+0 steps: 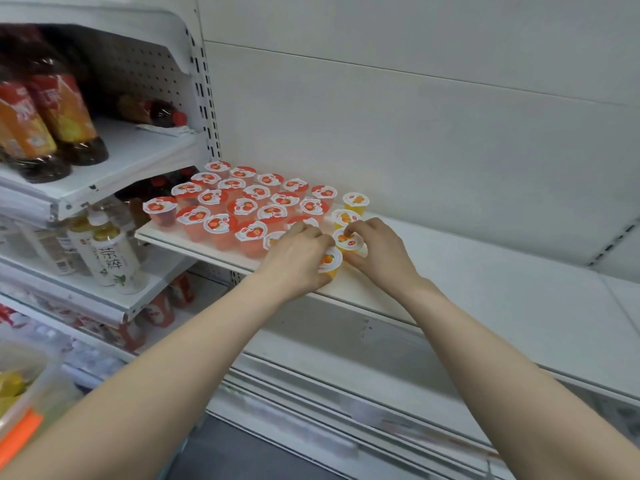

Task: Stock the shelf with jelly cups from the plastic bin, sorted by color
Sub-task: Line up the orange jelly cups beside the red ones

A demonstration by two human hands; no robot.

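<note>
While left hand (298, 252) grips yellow cup (329, 260), right hand (379, 251) pinches second cup (347, 239), bin (33, 389) cropped, perhaps yellow-filled.

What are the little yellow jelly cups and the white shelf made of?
The yellow jelly cups look like thin clear plastic: the jelly's colour shows through the sides. Their printed lids seem to be glossy film. The white shelf is probably painted metal: smooth, flat, with a thin front edge.
</note>
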